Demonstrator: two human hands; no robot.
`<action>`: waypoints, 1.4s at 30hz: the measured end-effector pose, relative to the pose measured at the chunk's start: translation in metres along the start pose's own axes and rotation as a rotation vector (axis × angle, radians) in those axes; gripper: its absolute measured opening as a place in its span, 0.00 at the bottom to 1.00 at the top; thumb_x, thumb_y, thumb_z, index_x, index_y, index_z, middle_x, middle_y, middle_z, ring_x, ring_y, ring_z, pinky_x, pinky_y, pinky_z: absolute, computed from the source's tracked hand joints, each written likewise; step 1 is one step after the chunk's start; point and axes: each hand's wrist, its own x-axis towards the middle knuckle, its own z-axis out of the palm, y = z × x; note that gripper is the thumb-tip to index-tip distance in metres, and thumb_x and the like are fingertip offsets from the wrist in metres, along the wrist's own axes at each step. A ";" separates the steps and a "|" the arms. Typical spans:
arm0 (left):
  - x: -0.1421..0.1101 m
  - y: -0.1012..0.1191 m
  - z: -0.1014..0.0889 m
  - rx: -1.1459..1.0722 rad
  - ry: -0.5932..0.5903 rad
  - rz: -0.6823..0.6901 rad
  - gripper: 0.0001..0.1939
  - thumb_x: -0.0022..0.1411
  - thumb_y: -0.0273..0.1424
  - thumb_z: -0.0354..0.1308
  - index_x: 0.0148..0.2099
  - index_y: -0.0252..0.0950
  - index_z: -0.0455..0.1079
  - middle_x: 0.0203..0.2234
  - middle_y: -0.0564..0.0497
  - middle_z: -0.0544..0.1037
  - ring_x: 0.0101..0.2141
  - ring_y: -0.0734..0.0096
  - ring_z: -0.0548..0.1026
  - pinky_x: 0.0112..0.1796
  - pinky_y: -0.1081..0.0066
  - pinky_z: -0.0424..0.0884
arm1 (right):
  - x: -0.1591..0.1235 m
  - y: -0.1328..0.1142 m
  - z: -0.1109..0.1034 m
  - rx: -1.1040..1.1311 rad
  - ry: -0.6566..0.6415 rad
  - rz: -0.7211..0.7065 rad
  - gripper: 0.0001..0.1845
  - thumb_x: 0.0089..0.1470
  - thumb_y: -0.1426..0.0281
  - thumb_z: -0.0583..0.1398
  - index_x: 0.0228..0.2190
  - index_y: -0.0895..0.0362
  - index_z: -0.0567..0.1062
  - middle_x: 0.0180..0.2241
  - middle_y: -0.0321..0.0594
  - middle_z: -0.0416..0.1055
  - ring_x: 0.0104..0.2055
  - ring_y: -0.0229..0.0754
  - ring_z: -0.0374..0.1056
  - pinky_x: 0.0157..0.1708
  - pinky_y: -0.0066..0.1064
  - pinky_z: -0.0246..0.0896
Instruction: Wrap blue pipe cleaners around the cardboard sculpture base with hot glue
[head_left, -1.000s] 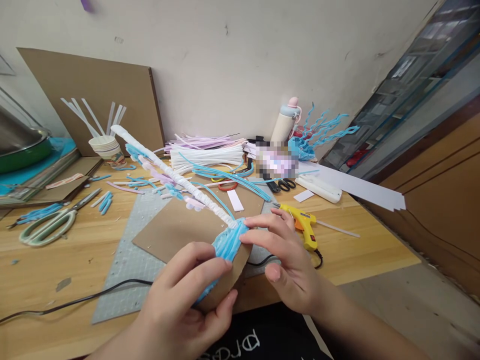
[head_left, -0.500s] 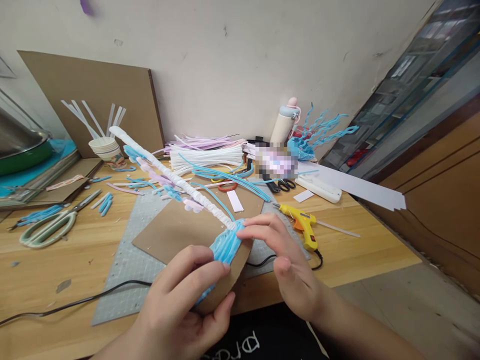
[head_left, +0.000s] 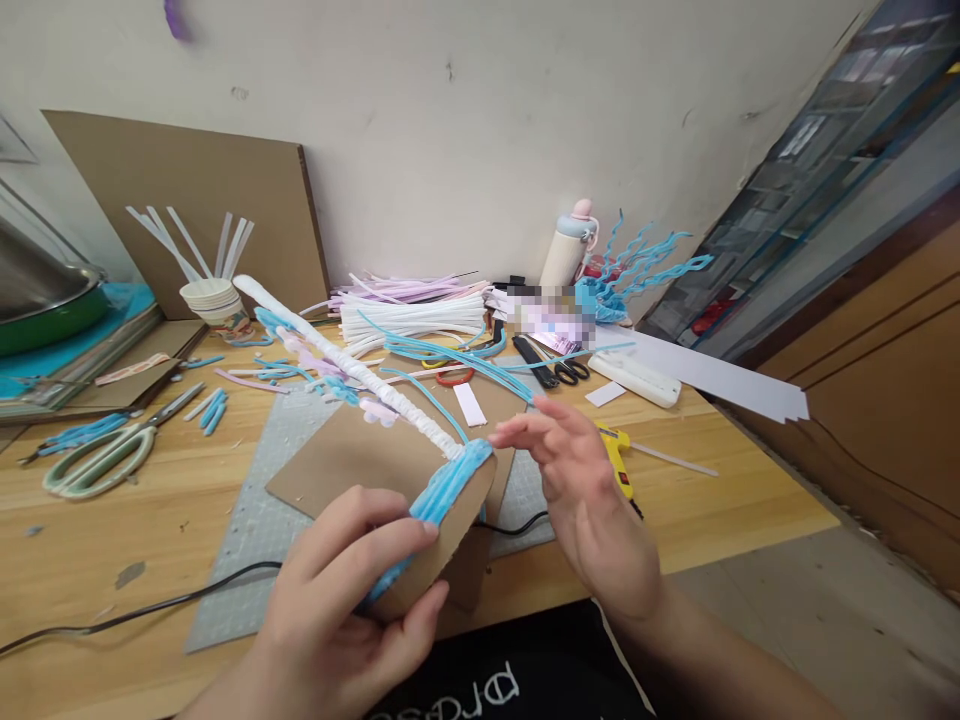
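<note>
My left hand (head_left: 341, 575) is closed around a cardboard base (head_left: 439, 555), thumb below and fingers on top. Light blue pipe cleaners (head_left: 442, 490) lie side by side over the base's upper face. From its far end a white wrapped stem (head_left: 360, 370) slants up and left, with pink, lilac and blue fuzzy pieces (head_left: 326, 375) along it. A loose blue strand (head_left: 424, 390) curves up by the stem's foot. My right hand (head_left: 589, 490) is open at the base's right end, fingers stretched out. Its fingertips are close to the blue edge; whether they touch it I cannot tell.
A flat cardboard sheet (head_left: 330, 465) lies on a grey cutting mat (head_left: 232, 570). A yellow glue gun (head_left: 616, 455) is partly behind my right hand. Green-handled scissors (head_left: 97, 460) lie left. Behind are bundled white pipe cleaners (head_left: 412, 325), a bottle (head_left: 566, 245) and paper cups (head_left: 217, 305).
My right hand has drawn back slightly from the blue pipe cleaners and swung up, covering more of the glue gun. The base has shifted a little left and tilted, showing more bare cardboard.
</note>
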 end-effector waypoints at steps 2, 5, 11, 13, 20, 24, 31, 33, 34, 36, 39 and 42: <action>-0.003 -0.005 -0.005 0.005 -0.016 -0.014 0.13 0.58 0.25 0.60 0.46 0.38 0.69 0.38 0.49 0.73 0.37 0.72 0.75 0.36 0.75 0.75 | 0.001 0.006 -0.003 0.053 0.136 0.016 0.23 0.65 0.53 0.47 0.55 0.48 0.65 0.49 0.43 0.69 0.51 0.49 0.67 0.58 0.51 0.56; -0.009 -0.012 -0.014 0.008 -0.059 -0.053 0.14 0.59 0.25 0.59 0.48 0.39 0.69 0.41 0.48 0.73 0.40 0.71 0.76 0.38 0.75 0.76 | -0.003 0.017 -0.014 0.018 0.275 0.097 0.18 0.65 0.56 0.50 0.51 0.49 0.68 0.48 0.43 0.70 0.50 0.48 0.68 0.58 0.51 0.58; -0.026 -0.017 -0.022 -0.090 -0.083 -0.109 0.17 0.59 0.21 0.55 0.50 0.42 0.68 0.45 0.46 0.73 0.45 0.67 0.76 0.41 0.71 0.76 | -0.019 0.039 -0.036 -0.048 0.340 0.299 0.17 0.63 0.55 0.54 0.45 0.52 0.72 0.43 0.42 0.73 0.47 0.46 0.72 0.55 0.49 0.62; -0.033 -0.017 -0.021 -0.141 -0.044 -0.204 0.16 0.62 0.21 0.52 0.49 0.43 0.68 0.46 0.46 0.74 0.48 0.64 0.75 0.44 0.68 0.75 | -0.022 0.041 -0.038 -0.063 0.305 0.359 0.16 0.62 0.55 0.56 0.43 0.53 0.73 0.40 0.42 0.74 0.45 0.46 0.73 0.53 0.48 0.65; -0.051 -0.028 -0.017 -0.263 0.122 -0.348 0.11 0.66 0.26 0.50 0.47 0.44 0.68 0.44 0.49 0.75 0.48 0.63 0.75 0.45 0.65 0.75 | -0.022 0.035 -0.017 0.100 -0.131 0.414 0.19 0.60 0.62 0.61 0.52 0.49 0.68 0.53 0.47 0.74 0.56 0.47 0.71 0.57 0.48 0.64; -0.047 -0.022 -0.010 -0.318 0.292 -0.474 0.08 0.67 0.28 0.48 0.44 0.44 0.66 0.43 0.50 0.74 0.47 0.61 0.73 0.47 0.59 0.72 | -0.018 0.038 -0.003 -0.056 -0.200 0.382 0.24 0.55 0.70 0.65 0.53 0.49 0.68 0.50 0.46 0.75 0.53 0.45 0.72 0.56 0.46 0.66; -0.051 -0.016 -0.011 -0.308 0.272 -0.449 0.08 0.66 0.27 0.48 0.44 0.44 0.66 0.42 0.49 0.74 0.46 0.58 0.73 0.44 0.57 0.72 | -0.005 0.026 0.002 -0.341 -0.212 -0.156 0.21 0.56 0.73 0.64 0.51 0.48 0.72 0.48 0.44 0.75 0.50 0.44 0.72 0.50 0.39 0.70; -0.054 -0.017 -0.013 -0.309 0.266 -0.443 0.09 0.66 0.27 0.49 0.44 0.45 0.66 0.42 0.49 0.74 0.47 0.58 0.73 0.43 0.58 0.73 | -0.003 0.021 0.003 -0.361 -0.214 -0.322 0.20 0.57 0.76 0.63 0.50 0.49 0.74 0.47 0.44 0.75 0.48 0.43 0.73 0.47 0.36 0.71; -0.055 -0.017 -0.013 -0.314 0.267 -0.442 0.09 0.66 0.27 0.49 0.44 0.44 0.66 0.42 0.49 0.75 0.47 0.58 0.73 0.43 0.58 0.73 | -0.002 0.019 0.005 -0.359 -0.206 -0.354 0.19 0.57 0.77 0.62 0.49 0.49 0.75 0.45 0.43 0.75 0.46 0.41 0.74 0.46 0.34 0.72; -0.057 -0.017 -0.014 -0.335 0.270 -0.438 0.09 0.66 0.26 0.47 0.44 0.45 0.66 0.42 0.49 0.75 0.47 0.59 0.73 0.43 0.59 0.73 | -0.001 0.017 0.009 -0.338 -0.176 -0.346 0.17 0.57 0.78 0.62 0.46 0.50 0.77 0.42 0.43 0.76 0.43 0.40 0.75 0.43 0.32 0.72; -0.058 -0.016 -0.012 -0.368 0.272 -0.434 0.10 0.67 0.26 0.46 0.44 0.45 0.66 0.42 0.49 0.74 0.46 0.59 0.74 0.43 0.59 0.74 | -0.002 0.019 0.014 -0.282 -0.134 -0.264 0.12 0.56 0.77 0.63 0.40 0.50 0.79 0.40 0.41 0.77 0.41 0.39 0.75 0.42 0.31 0.72; -0.060 -0.016 -0.011 -0.370 0.287 -0.443 0.09 0.67 0.27 0.47 0.44 0.45 0.66 0.42 0.49 0.74 0.45 0.59 0.74 0.42 0.58 0.74 | -0.005 0.023 0.016 -0.197 -0.078 -0.159 0.12 0.55 0.75 0.65 0.41 0.49 0.78 0.39 0.40 0.79 0.42 0.41 0.76 0.43 0.33 0.72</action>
